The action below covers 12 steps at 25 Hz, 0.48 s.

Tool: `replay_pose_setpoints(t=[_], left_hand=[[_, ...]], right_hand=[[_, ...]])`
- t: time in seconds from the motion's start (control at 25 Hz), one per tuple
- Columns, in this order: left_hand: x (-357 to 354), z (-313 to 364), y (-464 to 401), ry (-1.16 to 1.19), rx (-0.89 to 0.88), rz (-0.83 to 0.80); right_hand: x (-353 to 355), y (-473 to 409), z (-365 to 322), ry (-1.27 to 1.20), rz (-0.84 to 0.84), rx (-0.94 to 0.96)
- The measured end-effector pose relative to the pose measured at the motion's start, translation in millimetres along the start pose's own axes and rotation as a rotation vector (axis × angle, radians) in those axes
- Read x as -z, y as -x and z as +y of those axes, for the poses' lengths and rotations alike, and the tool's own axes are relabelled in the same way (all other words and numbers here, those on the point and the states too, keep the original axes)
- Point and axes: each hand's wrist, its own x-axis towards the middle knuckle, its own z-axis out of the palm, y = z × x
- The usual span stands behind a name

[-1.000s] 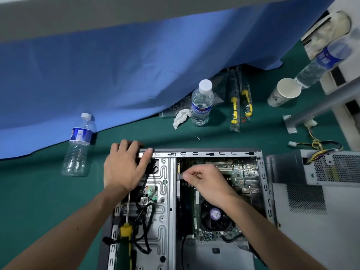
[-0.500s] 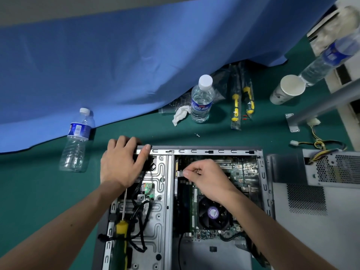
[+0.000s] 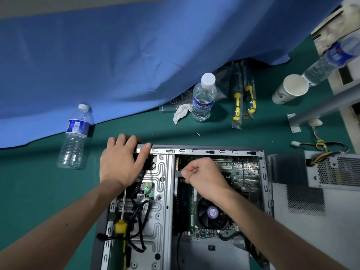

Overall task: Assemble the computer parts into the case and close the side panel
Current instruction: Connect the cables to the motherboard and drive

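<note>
Green mat covers the table [image 3: 35, 191], a big blue cloth [image 3: 116, 65] drapes across the back, grey wall [image 3: 58, 4] strip up top.

One view only, worn on the head, looking forward and steeply down, close over the open computer case [image 3: 194, 151]. The left hand [image 3: 120, 162] and right hand [image 3: 202, 176] sit near frame centre, forearms entering from the bottom corners. Beyond the hands the wide lens takes in the green table [image 3: 39, 191] and blue cloth [image 3: 116, 65], bowed at the edges.
</note>
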Motion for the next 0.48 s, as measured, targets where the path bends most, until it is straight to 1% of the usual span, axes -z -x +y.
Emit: replay_pose_setpoints(t=[0.08,0.16,0.24,0.36,0.4,0.48], left_hand=[[-0.7,-0.5,0.5,-0.005,0.004,0.0],[-1.2,-0.9,-0.1,-0.01,0.004,-0.002],[-1.5,-0.9,-1.1,-0.007,-0.002,-0.002],[-2.2,-2.0,0.4,-0.005,-0.003,0.007],[-2.1,-1.8,0.2,-0.004,-0.005,0.007],[-1.8,-2.2,-0.2,-0.001,0.0,0.003]], right_hand=[[-1.2,0.4,1.1,-0.021,0.008,0.002],[0.6,-2.0,2.2,-0.02,-0.051,-0.008],[3.3,-4.4,2.7,-0.035,-0.072,-0.003],[7.3,-0.5,7.5,-0.047,-0.115,0.075],[11.4,2.8,10.2,-0.012,-0.149,0.105],[22.9,8.0,20.8,0.186,-0.222,0.134]])
